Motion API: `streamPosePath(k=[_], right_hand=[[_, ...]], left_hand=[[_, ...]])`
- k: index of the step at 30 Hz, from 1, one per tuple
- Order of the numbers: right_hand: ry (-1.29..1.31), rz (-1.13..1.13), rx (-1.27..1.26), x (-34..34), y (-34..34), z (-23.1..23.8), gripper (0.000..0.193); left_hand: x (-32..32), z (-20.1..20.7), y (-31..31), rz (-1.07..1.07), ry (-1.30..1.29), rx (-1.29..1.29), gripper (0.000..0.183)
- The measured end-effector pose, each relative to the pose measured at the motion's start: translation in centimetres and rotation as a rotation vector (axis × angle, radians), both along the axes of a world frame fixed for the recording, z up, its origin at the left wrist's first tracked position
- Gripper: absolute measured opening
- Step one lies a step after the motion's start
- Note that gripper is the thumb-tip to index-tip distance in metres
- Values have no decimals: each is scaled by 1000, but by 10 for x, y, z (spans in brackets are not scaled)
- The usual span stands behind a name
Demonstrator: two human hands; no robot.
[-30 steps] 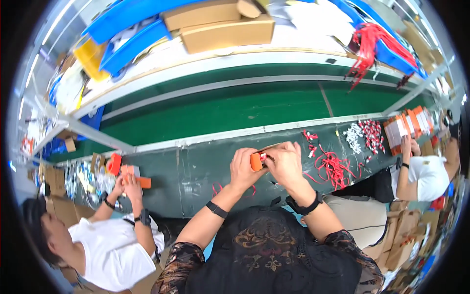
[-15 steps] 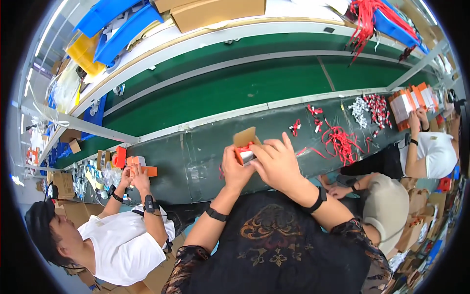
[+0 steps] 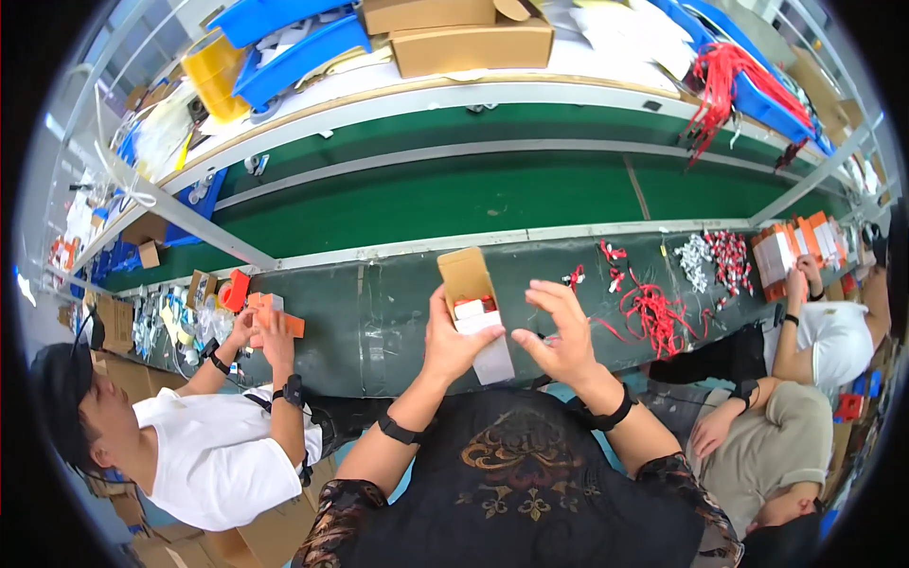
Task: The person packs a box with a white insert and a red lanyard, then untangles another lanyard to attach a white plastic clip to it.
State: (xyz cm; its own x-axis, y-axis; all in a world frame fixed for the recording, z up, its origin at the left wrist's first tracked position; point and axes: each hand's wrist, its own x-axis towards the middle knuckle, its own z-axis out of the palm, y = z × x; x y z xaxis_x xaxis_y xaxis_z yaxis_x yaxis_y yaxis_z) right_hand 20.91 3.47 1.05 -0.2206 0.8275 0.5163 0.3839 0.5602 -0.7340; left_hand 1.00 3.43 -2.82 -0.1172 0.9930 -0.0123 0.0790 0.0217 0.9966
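Note:
My left hand (image 3: pixel 451 339) is closed around a small cardboard box (image 3: pixel 493 363) above the dark work surface. The box's brown flap (image 3: pixel 463 273) stands open, pointing away from me. White and red contents (image 3: pixel 473 310) show in its mouth; their kind is not clear. Just right of the box, my right hand (image 3: pixel 561 333) is held up with thumb and fingers apart and nothing in it. Behind that hand lie red straps (image 3: pixel 655 317) in a tangled heap, with small red-and-white bundles (image 3: pixel 614 252) beyond.
A green conveyor belt (image 3: pixel 426 194) runs behind the dark work surface (image 3: pixel 331 327). Over it, a shelf (image 3: pixel 445 92) carries blue bins and cardboard boxes. White (image 3: pixel 694 263) and red (image 3: pixel 729 261) small parts lie farther right. Co-workers sit left and right, some handling orange-and-white boxes (image 3: pixel 775 254).
My right hand has come off the box, moved right and spread open. The box has turned in my left hand, showing its pale side. At lower right a co-worker has leaned back.

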Motion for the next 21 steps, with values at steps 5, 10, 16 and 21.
streamPosePath(k=[5, 10, 16, 21], right_hand=[[461, 310, -439, -17, 6, -20, 59], [532, 397, -402, -9, 13, -19, 40], [564, 332, -298, -5, 20, -32, 31], [487, 368, -226, -29, 17, -5, 44]], left_hand=[[0, 32, 4, -320, 5, 140, 98], [10, 1, 8, -260, -37, 268, 68], [10, 17, -4, -390, -308, -14, 31], [22, 23, -34, -68, -399, 388, 64]])
